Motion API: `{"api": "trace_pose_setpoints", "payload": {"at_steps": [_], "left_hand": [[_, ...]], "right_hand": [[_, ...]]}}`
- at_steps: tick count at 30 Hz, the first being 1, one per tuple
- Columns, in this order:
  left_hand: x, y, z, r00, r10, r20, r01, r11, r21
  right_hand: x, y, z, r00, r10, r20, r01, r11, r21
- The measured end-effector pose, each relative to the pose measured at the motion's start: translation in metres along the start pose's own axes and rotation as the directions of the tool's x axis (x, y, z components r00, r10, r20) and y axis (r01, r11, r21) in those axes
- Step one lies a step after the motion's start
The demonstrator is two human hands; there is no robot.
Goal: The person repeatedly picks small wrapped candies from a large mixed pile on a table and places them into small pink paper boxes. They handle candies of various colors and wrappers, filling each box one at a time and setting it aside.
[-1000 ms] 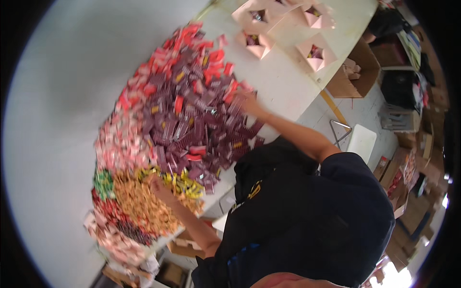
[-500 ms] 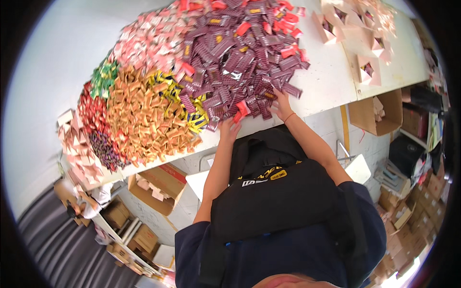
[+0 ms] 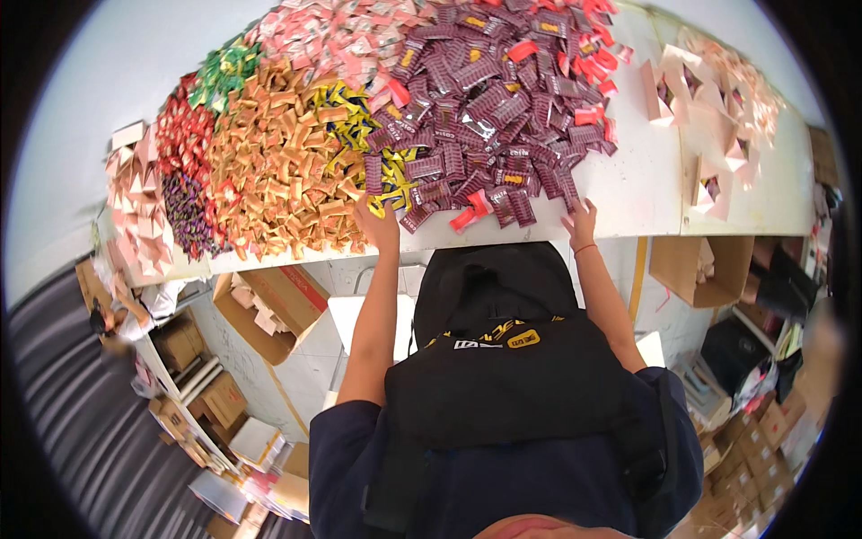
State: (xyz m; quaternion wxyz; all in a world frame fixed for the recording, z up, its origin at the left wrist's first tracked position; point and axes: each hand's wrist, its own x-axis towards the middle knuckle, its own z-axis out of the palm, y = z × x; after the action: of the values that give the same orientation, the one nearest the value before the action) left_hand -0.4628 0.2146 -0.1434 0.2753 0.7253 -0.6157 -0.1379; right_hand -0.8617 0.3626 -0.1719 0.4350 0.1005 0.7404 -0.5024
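The person's left hand (image 3: 377, 226) is resting at the front edge of the worktop (image 3: 630, 208), where the orange-gold packets (image 3: 278, 162) are meeting the yellow packets (image 3: 352, 117); a yellow packet (image 3: 377, 207) is showing right by its fingers, but I cannot tell whether they are grasping it. The right hand (image 3: 582, 223) is lying at the near right corner of the purple packets (image 3: 489, 108), its fingers parted and released, just beside the lowest packet there. The purple packets are forming a broad heap between and beyond both hands, and a few red packets (image 3: 463, 218) are lying among them. Farther back, pale pink packets (image 3: 346, 36) are spreading across the worktop, while green packets (image 3: 226, 74) and dark packets (image 3: 184, 216) are lying in separate patches toward the left. Folded pink cartons (image 3: 139, 193) are clustering at the left end, and open pink cartons (image 3: 655, 94) are standing at the right.
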Motion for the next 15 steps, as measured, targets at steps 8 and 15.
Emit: {"api": "trace_pose_setpoints", "payload": {"at_steps": [8, 15], "left_hand": [[0.053, 0.005, 0.005, 0.942, -0.32, 0.106, 0.301, 0.94, 0.161], [0.073, 0.055, 0.012, 0.959, -0.114, 0.258, 0.23, 0.845, -0.483]], "right_hand": [[-0.037, -0.022, 0.016, 0.847, -0.227, 0.48, 0.201, 0.974, 0.107], [-0.025, 0.012, 0.063, 0.965, 0.032, 0.261, -0.042, 0.998, 0.036]]}}
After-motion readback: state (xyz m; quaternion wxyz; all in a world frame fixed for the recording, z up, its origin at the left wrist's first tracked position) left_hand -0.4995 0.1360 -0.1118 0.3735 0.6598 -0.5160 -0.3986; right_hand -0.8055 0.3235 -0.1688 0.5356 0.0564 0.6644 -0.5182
